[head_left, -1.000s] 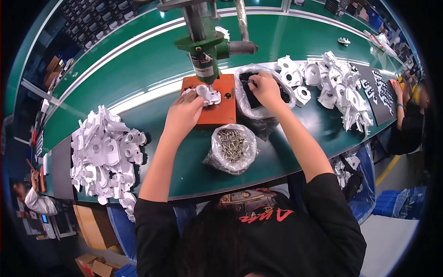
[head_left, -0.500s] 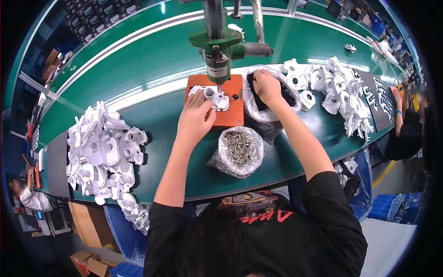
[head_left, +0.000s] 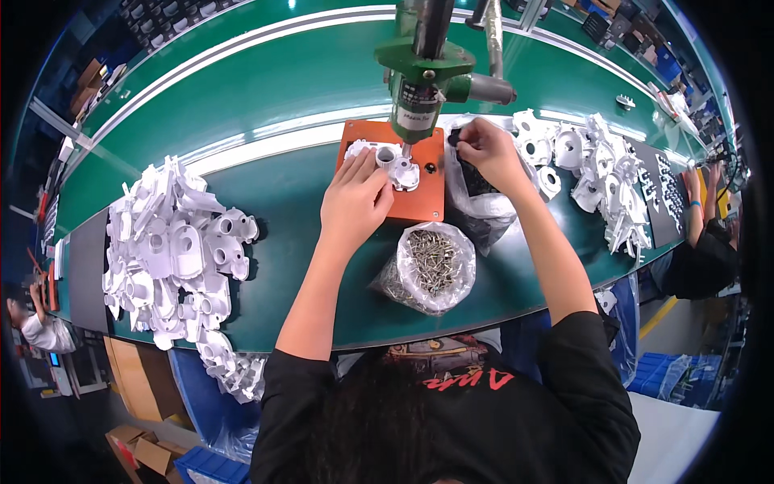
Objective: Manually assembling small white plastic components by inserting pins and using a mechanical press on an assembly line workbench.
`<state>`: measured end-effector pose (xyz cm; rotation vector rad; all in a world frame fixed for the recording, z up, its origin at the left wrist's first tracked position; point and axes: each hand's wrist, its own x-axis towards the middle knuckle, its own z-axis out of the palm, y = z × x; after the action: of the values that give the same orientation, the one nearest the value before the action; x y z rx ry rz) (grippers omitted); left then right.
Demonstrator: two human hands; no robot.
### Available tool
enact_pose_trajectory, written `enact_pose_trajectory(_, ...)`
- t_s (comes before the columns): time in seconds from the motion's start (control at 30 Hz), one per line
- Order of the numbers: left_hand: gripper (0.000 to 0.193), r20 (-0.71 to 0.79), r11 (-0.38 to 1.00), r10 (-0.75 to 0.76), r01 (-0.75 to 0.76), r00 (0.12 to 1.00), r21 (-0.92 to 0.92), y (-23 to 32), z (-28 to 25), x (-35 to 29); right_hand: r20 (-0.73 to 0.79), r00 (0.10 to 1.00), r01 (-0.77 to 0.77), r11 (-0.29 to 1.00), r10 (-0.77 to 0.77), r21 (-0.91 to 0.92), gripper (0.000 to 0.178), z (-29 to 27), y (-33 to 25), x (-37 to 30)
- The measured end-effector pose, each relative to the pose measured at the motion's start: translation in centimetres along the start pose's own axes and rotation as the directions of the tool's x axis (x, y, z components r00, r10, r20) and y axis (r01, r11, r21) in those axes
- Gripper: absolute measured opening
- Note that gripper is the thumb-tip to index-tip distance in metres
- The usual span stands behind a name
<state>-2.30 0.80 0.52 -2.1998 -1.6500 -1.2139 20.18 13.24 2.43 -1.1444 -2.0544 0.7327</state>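
A white plastic part (head_left: 405, 174) with a round collar lies on the orange fixture block (head_left: 419, 211). My left hand (head_left: 355, 196) holds it there, fingers along its left side and thumb near its front edge. Directly above the part stands the tip of a green press-like tool head (head_left: 417, 97). My right hand (head_left: 492, 153) is over the clear plastic bag of black pieces (head_left: 477, 179), to the right of the block. Between its thumb and fingertips it pinches a small black piece (head_left: 455, 137), whose exact shape I cannot make out.
An open bag of metal screws (head_left: 435, 262) stands in front of the block. White plastic parts are heaped at left (head_left: 165, 258) and right (head_left: 601, 181). A dark mat (head_left: 663, 194) with small parts lies farther right, by another person's arm (head_left: 695, 206).
My right hand has lifted out of the bag's opening, and a small black piece now shows in its fingertips. My left hand stays on the white part. The whole view has shifted slightly.
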Motion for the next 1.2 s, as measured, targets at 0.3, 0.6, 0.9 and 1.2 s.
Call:
enact_pose_trajectory(0.3, 0.009, -0.005, 1.0, -0.006, 0.006, 1.0, -0.002, 0.0, 0.1, -0.1, 0.429, 0.886, -0.33, 0.892, 0.179, 0.31, 0.014, 1.9, -5.8, 0.9)
enact_pose_trajectory(0.6, 0.01, -0.005, 1.0, 0.006, -0.006, 1.0, 0.022, -0.2, 0.2, 0.0, 0.452, 0.88, -0.266, 0.942, 0.149, 0.206, 0.021, 3.3, -3.9, 2.0)
enact_pose_trajectory(0.9, 0.01, -0.012, 1.0, 0.014, -0.013, 1.0, 0.029, -0.1, 0.1, -0.2, 0.356, 0.919, -0.223, 0.968, 0.17, 0.113, 0.021, 4.2, -4.3, 1.5)
enact_pose_trajectory(1.2, 0.011, -0.008, 1.0, -0.001, 0.001, 1.0, 0.016, -0.2, 0.1, -0.2, 0.32, 0.904, 0.283, 0.958, -0.284, 0.05, 0.008, -0.1, -7.1, -6.1)
